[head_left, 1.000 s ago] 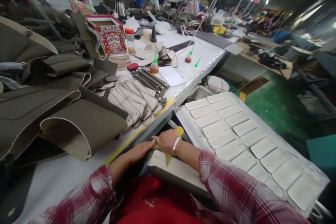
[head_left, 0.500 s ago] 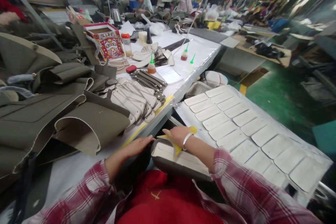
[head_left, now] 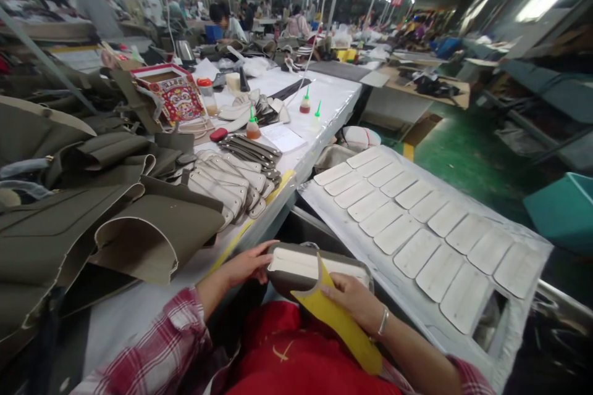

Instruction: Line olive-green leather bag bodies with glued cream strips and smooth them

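In front of my lap sits a boxy olive bag piece (head_left: 303, 257) with a cream panel along its upper face. My left hand (head_left: 248, 265) grips its left end, fingers at the rim. A bent yellow sheet (head_left: 345, 327) with a curved notch is pinched in my right hand (head_left: 356, 301), over the near side of the bag piece. One pointed corner of the sheet rises across the cream panel. Cream rounded panels (head_left: 419, 244) lie in rows on a board to the right of my hands.
On the white table (head_left: 331, 112) are stacked cream straps (head_left: 229, 182), dark straps (head_left: 250, 151) and green-tipped bottles (head_left: 252, 126). Large olive bag pieces (head_left: 162, 225) crowd the left. A red patterned box (head_left: 173, 95) stands behind them. A teal bin (head_left: 563, 213) is at far right.
My right hand has come nearer with the yellow sheet, which now hangs over the near side of the bag piece. My left hand stays at its left end. The view has shifted right.
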{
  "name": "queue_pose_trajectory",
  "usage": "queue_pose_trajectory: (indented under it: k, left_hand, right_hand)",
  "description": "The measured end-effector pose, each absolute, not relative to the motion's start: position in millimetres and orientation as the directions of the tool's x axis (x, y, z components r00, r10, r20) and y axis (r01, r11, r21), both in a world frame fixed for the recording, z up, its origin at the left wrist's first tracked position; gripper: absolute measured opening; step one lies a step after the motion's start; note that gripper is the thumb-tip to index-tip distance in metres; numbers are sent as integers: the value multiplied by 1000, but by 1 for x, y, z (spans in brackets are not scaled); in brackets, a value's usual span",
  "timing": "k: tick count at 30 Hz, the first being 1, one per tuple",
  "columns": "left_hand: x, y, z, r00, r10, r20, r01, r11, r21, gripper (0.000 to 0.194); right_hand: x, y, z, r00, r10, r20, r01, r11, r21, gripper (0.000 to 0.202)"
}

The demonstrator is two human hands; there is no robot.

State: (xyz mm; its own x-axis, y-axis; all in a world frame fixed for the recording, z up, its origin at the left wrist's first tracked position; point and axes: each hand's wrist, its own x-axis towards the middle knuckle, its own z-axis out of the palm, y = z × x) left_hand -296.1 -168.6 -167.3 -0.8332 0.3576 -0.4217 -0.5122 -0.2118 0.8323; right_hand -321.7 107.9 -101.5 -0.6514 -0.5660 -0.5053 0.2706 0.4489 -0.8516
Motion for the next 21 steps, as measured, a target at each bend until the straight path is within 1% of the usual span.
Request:
queue_pose_trajectory:
  k: [3,7,10,14,16,18,21]
  left_hand:
    - [-295,-168,-164,-854,322,-409,-471,-146,870,64]
    - [-293,-164,-162,-865,305,-399,-452,-126,883,62]
    - [-291,-161,-159,-859,296,-417,-469,-128,874,63]
    - [-288,-160,-157,-860,266,-435,-480,-135,867,64]
    - [-285,-160,-158,-852,274,-447,-495,-139,858,65]
    - [-281,-158,-160,-836,299,-461,-530,-219,819,65]
    - [-275,-150,-163,-831,343,-438,-555,-453,698,60]
  right_hand:
    - [-305,96,-111,-675,-552,-489,314,385,-868,42]
    - [-291,85,-113,-674,-561,-481,412,255,-875,41]
    - [-285,82,-117,-691,-534,-488,419,254,-872,42]
    - [-277,78,-129,-729,-449,-517,427,293,-855,47]
    - [-272,75,-135,-742,-424,-518,440,275,-855,49]
    - [-267,73,-138,-739,-429,-519,467,228,-854,50]
    - [-260,71,-141,-728,-448,-519,509,154,-847,52]
